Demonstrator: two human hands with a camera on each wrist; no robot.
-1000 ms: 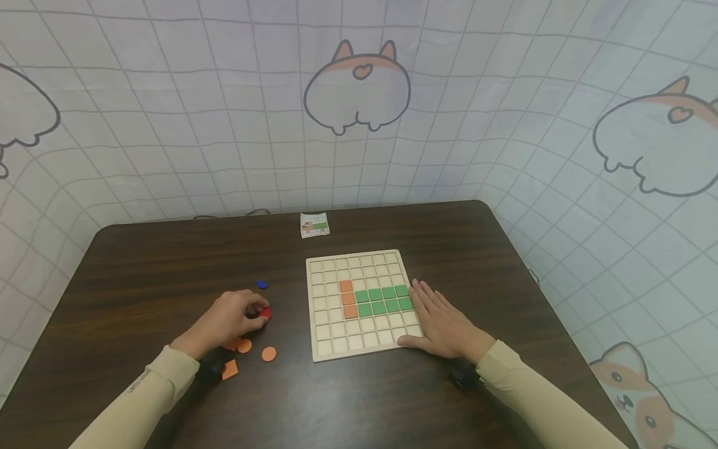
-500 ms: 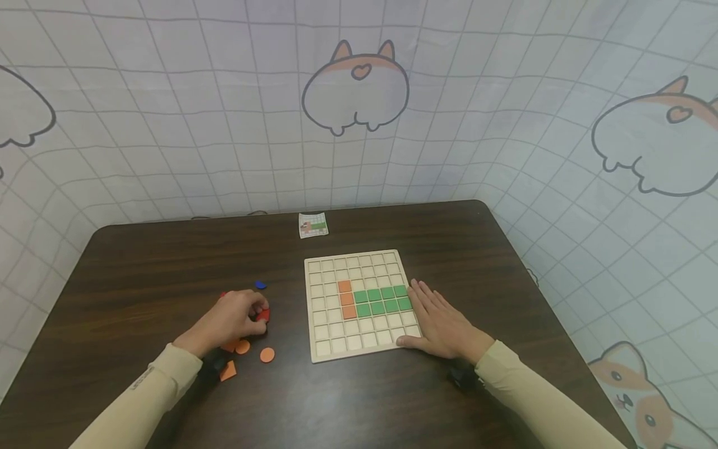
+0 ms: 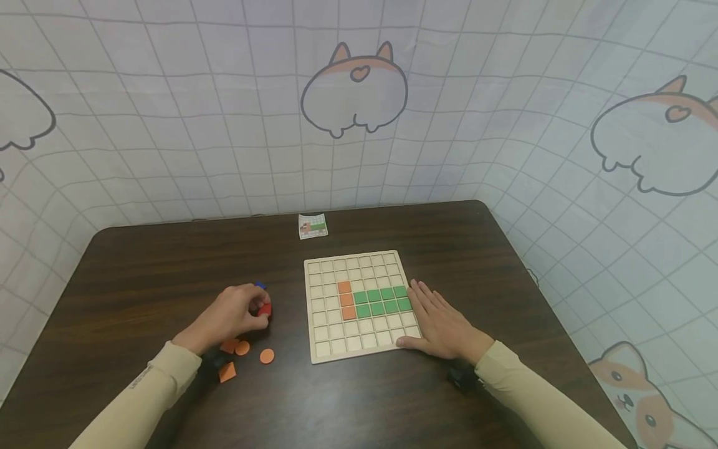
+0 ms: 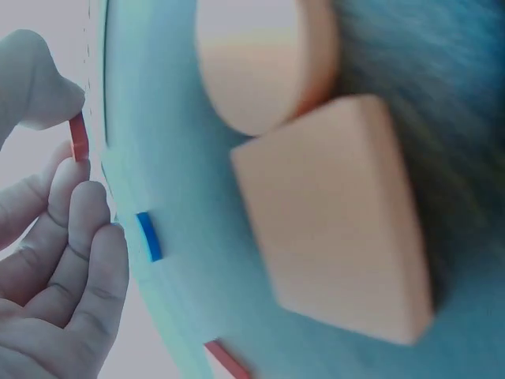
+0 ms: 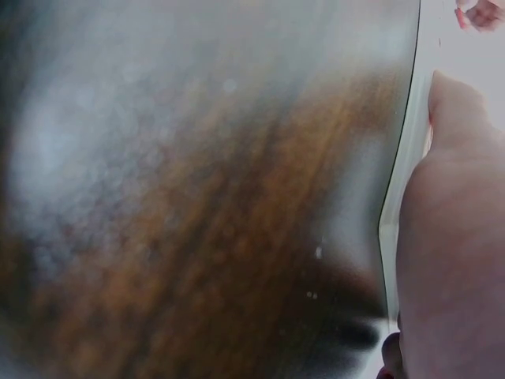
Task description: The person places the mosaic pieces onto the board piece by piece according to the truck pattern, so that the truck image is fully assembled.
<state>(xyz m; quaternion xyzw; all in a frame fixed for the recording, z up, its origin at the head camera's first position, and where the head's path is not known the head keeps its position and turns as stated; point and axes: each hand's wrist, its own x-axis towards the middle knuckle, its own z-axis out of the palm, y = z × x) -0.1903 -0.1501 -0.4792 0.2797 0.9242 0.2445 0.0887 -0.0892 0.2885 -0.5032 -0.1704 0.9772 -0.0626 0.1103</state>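
My left hand (image 3: 231,317) pinches a small red piece (image 3: 265,309) between thumb and forefinger, left of the pale grid board (image 3: 325,341). In the left wrist view this red piece (image 4: 78,137) stands edge-on between the fingertips. Just beyond the hand lies a blue piece (image 3: 260,285), partly covered by it in the head view. Another red piece (image 4: 226,360) shows at the bottom of the left wrist view. With fingers straight, my right hand (image 3: 443,321) rests along the board's right edge. Green square tiles (image 3: 383,301) and a column of orange tiles (image 3: 347,300) fill some board cells.
Near my left wrist lie loose orange pieces, including a round one (image 3: 267,356), a second round one (image 3: 242,348) and an angular one (image 3: 227,372). A small printed card (image 3: 312,226) lies at the back of the dark table (image 3: 449,243).
My left hand, with the red piece pinched, has shifted slightly away from me, partly covering the blue piece. The right hand and the board's tiles stay the same.
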